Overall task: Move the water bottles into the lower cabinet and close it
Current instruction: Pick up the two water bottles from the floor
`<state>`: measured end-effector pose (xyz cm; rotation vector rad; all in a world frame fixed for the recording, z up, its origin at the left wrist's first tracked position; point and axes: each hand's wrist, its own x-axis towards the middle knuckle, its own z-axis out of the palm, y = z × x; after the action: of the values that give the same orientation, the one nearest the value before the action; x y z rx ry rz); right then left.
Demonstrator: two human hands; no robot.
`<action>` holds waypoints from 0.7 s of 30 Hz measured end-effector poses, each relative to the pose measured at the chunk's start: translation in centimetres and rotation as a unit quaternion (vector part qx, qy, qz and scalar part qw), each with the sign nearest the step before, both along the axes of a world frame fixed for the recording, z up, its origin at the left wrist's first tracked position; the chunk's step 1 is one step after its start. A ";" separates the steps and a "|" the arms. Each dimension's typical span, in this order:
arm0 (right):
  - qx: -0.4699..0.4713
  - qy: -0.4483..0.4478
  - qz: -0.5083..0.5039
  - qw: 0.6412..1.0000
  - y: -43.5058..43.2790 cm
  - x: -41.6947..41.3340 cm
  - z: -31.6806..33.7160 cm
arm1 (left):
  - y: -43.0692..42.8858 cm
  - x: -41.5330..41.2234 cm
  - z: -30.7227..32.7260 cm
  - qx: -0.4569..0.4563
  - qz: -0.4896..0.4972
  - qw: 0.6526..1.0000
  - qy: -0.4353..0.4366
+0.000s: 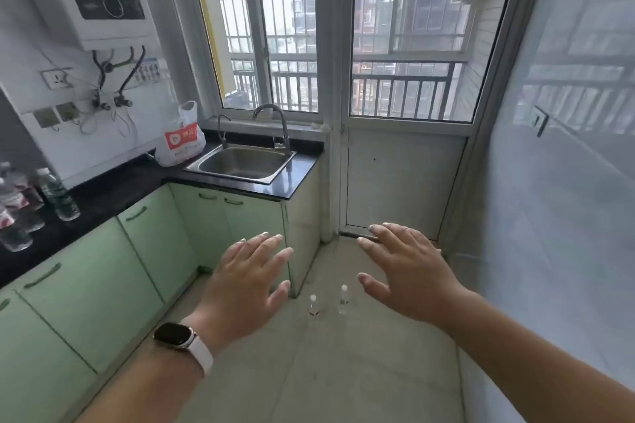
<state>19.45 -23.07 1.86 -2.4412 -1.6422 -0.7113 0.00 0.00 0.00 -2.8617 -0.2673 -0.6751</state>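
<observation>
Two bottles (312,306) upright on the floor, lower centre of frame, just beside each other, near the cabinet (254,216) corner. Small clear plastic: likely light, thin-walled, a bit squashy. Full or empty, can't tell. Best taken round the body below the cap, I'd say. Left hand (247,280) and right hand (409,273) hover above, fingers spread flat, holding nothing. Cabinet doors look closed. Counter bottles (58,197) wait at the left edge on the counter (113,192).
</observation>
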 end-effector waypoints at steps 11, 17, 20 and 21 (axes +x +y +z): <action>-0.040 -0.007 -0.028 0.999 10.9 4.2 -1.6 | 12.0 6.4 -2.2 -0.036 -0.044 0.998 -0.009; -0.056 -0.003 -0.028 0.998 13.2 6.3 -3.0 | 14.3 8.8 -3.6 -0.068 -0.048 0.996 0.016; -0.055 0.007 -0.023 0.998 13.9 8.2 -3.7 | 15.0 10.3 -4.2 -0.074 -0.045 0.996 0.033; -0.054 0.013 -0.023 0.998 14.0 8.9 -4.1 | 15.1 10.9 -4.4 -0.075 -0.041 0.996 0.041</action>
<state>28.38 -9.05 -2.28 -2.5584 -1.6621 -0.6084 10.90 15.12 -4.36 -3.0500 -0.1970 -0.5742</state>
